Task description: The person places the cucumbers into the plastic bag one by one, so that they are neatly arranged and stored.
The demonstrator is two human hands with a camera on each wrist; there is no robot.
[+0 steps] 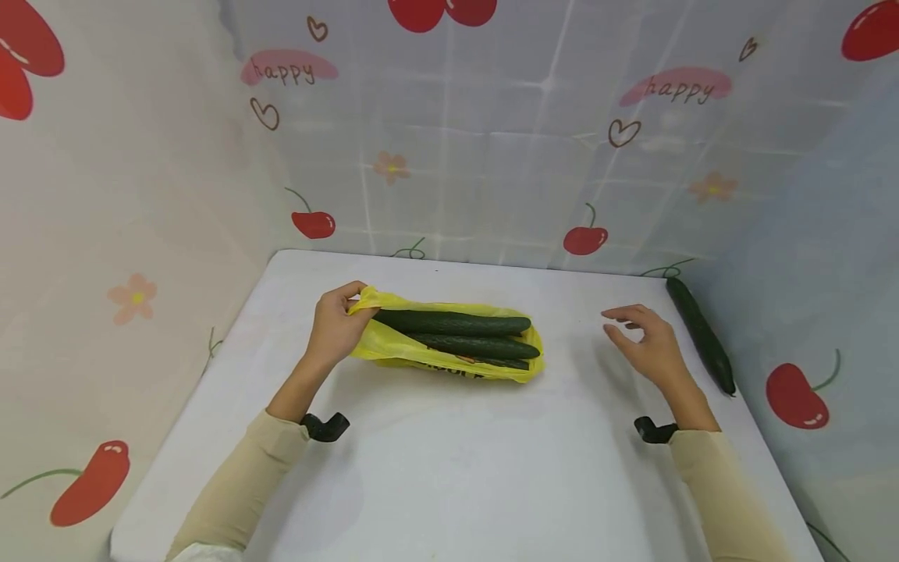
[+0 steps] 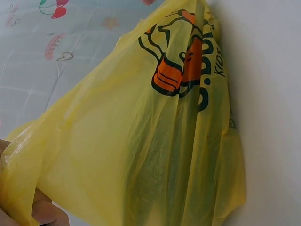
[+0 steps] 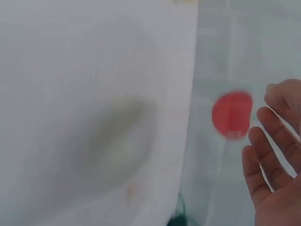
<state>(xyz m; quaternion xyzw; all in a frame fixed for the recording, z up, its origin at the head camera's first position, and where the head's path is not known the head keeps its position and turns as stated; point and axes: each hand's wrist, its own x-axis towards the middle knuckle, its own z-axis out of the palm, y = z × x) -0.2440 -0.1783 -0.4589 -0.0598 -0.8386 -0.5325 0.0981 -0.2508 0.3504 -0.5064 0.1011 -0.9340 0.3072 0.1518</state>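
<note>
A yellow plastic bag (image 1: 386, 343) lies on its side in the middle of the table, its opening turned toward me. Several dark green cucumbers (image 1: 449, 321) lie lengthwise inside it. At the bag's left end my left hand (image 1: 335, 328) pinches the rim. Printed orange and black figures show on the bag (image 2: 94, 155) in the left wrist view. My right hand (image 1: 649, 343) hovers over the right side of the table, fingers loosely bent, holding nothing. Just right of it, another cucumber (image 1: 701, 336) lies along the table's right edge.
The white table (image 1: 456, 468) is bounded at the back and sides by curtain-like walls (image 1: 449, 187) printed with cherries, hearts and flowers. A black wrist mount (image 1: 325, 428) sits on the left wrist, and a similar mount (image 1: 655, 431) on the right.
</note>
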